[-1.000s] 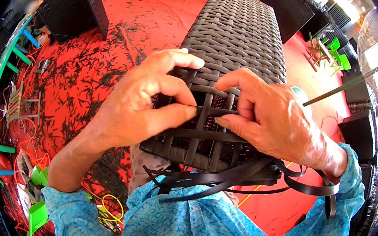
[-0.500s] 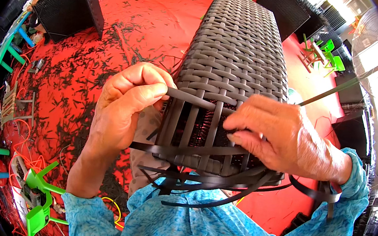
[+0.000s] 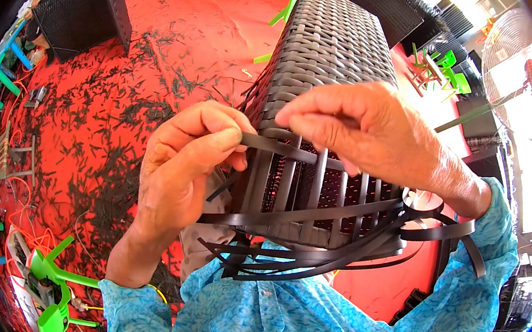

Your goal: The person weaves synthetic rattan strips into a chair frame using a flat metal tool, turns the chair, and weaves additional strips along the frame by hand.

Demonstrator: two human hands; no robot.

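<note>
A dark brown woven rattan piece point(image 3: 332, 49) stretches away in front of me, its far part tightly woven. Nearer to me, bare lengthwise strands leave gaps into its dark inside. My left hand point(image 3: 191, 157) pinches the end of a flat rattan strip point(image 3: 275, 146) at the left edge. That strip crosses the lengthwise strands. My right hand point(image 3: 375, 129) hovers over the edge of the weave, thumb and forefinger brought together; whether anything is between them is hidden. Several loose rattan strips point(image 3: 307, 260) hang in a bundle across the near end, looping beside my right forearm.
Dark offcuts point(image 3: 134, 112) litter the red floor point(image 3: 205, 8). A black woven panel point(image 3: 83, 17) stands at far left, beside a person. Green plastic chairs point(image 3: 56, 280) lie at lower left and far right. A large fan point(image 3: 516, 47) stands at right, near orange cords point(image 3: 19, 203) at left.
My right hand has risen from the gaps and moved left and away from me, over the weave. My left hand keeps its pinch on the strip. The view has shifted slightly.
</note>
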